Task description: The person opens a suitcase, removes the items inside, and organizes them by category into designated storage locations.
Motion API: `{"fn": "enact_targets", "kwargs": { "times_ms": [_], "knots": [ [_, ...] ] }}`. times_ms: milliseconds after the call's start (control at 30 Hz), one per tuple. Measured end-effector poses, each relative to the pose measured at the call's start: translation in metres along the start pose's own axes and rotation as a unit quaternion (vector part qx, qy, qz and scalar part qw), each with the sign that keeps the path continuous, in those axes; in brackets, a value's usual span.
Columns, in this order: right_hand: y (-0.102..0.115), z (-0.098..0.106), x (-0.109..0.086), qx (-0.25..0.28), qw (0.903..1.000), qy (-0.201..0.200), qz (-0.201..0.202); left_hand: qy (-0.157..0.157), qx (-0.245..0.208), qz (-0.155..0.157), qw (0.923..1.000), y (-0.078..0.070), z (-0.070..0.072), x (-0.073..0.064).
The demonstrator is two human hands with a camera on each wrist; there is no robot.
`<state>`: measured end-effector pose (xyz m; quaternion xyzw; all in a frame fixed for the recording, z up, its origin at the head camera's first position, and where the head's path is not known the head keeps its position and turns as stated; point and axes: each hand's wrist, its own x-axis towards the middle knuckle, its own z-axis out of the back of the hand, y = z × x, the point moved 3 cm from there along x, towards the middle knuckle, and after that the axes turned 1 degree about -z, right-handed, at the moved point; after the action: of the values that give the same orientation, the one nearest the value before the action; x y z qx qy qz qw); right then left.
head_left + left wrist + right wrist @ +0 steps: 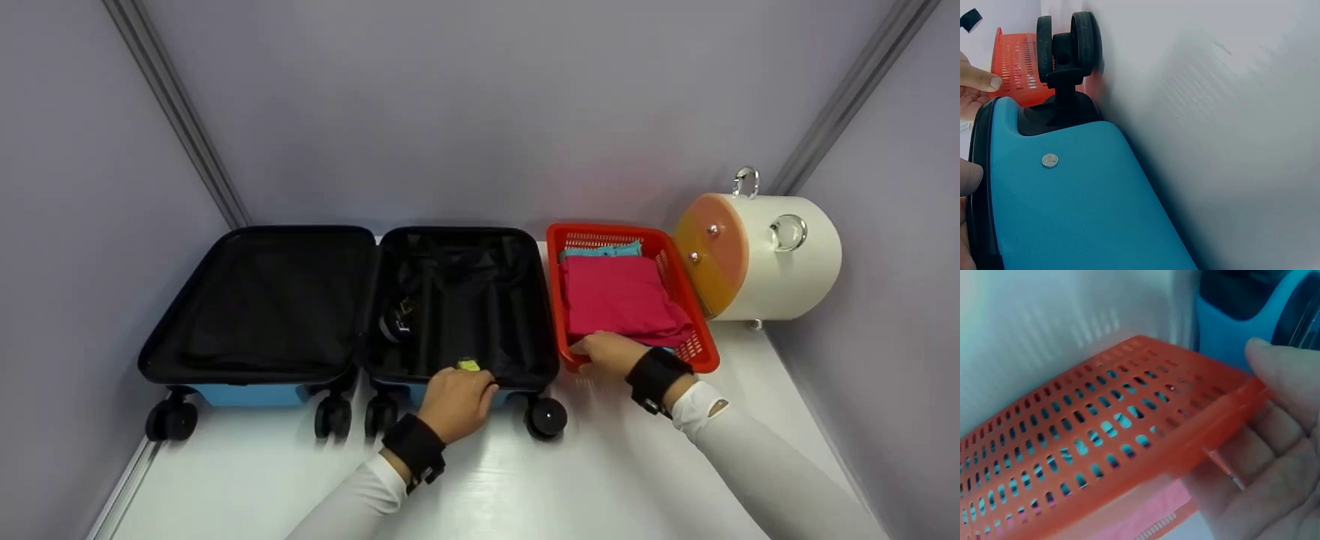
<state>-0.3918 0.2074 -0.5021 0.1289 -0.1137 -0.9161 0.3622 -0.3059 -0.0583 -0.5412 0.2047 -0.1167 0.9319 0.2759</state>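
On my far left lies the left half (277, 300) of the blue suitcase, opened flat with its black lining up. The right half (487, 315) lies just beside it, with a dark item (395, 324) near its left wall that I can't make out. I judge the shell stiff and its smooth blue face slippery, so the rim is the place to take hold. My left hand (457, 405) pinches that rim at the near edge, by a small yellow piece (468, 365). The 4 castors pointing my way would probably swivel if pushed, so they make poor handles.

Apart from it, my right hand (611, 352) grips the near left corner of the red basket (556, 292), thumb and fingers on either side of its rim. The perforated plastic looks light and slightly springy; 2 opposite rims should carry it level. Inside, the pink cloth (619, 296) lies folded over teal cloth (628, 249), soft, best scooped from below. Furthest right sits a white drum (795, 281), probably rigid.
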Motion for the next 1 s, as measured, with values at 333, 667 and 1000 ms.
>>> {"fn": "enact_targets", "kwargs": {
  "times_ms": [333,667,1000],
  "knots": [
    [-0.015,-0.005,0.009,0.007,0.9992,-0.030,-0.025,-0.017,-0.007,-0.003,0.9998,-0.001,-0.003,-0.003],
    [-0.027,0.001,-0.001,0.052,0.9965,-0.045,-0.049,-0.022,-0.007,-0.011,0.9997,-0.002,-0.001,0.000],
    [-0.069,0.095,-0.054,0.003,0.9674,-0.215,-0.134,-0.021,-0.014,-0.014,0.9996,-0.002,-0.002,0.000]
  ]
}}
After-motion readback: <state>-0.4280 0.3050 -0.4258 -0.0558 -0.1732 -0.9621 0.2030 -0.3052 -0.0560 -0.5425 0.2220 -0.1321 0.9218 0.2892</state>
